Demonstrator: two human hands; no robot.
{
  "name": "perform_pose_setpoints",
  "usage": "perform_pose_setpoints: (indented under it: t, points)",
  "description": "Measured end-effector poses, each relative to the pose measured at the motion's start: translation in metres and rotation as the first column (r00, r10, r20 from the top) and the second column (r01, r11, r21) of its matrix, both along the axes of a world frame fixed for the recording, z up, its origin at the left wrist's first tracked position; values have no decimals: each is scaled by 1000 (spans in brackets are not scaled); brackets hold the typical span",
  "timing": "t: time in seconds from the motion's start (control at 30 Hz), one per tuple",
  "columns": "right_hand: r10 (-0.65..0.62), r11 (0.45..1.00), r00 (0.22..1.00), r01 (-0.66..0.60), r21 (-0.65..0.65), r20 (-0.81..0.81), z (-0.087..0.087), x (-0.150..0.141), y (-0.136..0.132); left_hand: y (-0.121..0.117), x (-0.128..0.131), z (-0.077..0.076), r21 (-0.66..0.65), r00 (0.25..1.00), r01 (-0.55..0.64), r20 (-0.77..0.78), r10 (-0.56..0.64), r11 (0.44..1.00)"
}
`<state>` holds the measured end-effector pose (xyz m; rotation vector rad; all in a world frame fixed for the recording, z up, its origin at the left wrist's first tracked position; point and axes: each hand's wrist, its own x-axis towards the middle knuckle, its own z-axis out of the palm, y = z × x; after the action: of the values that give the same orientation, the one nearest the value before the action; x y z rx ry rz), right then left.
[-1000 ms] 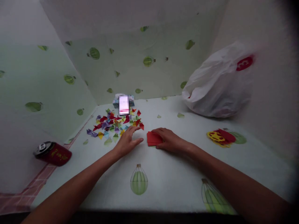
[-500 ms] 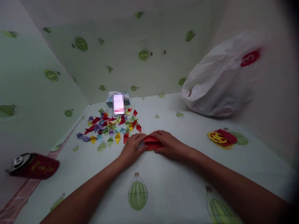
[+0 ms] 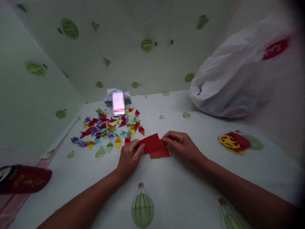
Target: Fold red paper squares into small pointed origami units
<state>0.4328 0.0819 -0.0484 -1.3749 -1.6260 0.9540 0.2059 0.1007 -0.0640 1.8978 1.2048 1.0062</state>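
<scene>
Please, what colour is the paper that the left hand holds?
The paper in the left hand is plain red; it shows best in the head view.

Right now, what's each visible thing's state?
Upper red paper, held at an angle
Lower red paper, partly covered
Left grip, closed on upper red paper
Right grip, by lower red paper; pinch unclear
Folded paper pieces, scattered
Phone, lit, content blurred
Tissue box, partly hidden
Red can, cut by frame
Plastic bag, bulging
Red and yellow cut-outs, overlapping
</scene>
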Motion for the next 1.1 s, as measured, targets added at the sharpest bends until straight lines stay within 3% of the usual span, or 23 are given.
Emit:
perform_pose_setpoints:
  t: [0.17, 0.33, 0.47, 0.67, 0.8, 1.1]
  points:
    - [15, 994, 983, -35, -105, -184, 5, -8, -6, -1, -1, -1, -221, 990, -34, 126, 63, 975]
    - [73, 969, 941, -145, -200, -330, 1, -14, -9, -2, 0, -1, -331, 980, 53, 198, 15, 942]
    - [50, 943, 910, -179, -281, -412, 0, -17, -11, -4, 2, 1, -423, 946, 125, 322, 20, 898]
    - [-36, 900, 838, -209, -382, -544, -5, -22, -15, -7, 1, 2, -456, 928, 158, 372, 26, 876]
    - [-85, 905, 768, -207, -371, -635, -7, -25, -19, -8, -1, -2, -435, 914, 157, 404, 36, 887]
    - [-158, 899, 687, -198, -391, -710, -5, -26, -20, -7, -7, -7, -407, 864, 257, 503, -20, 876]
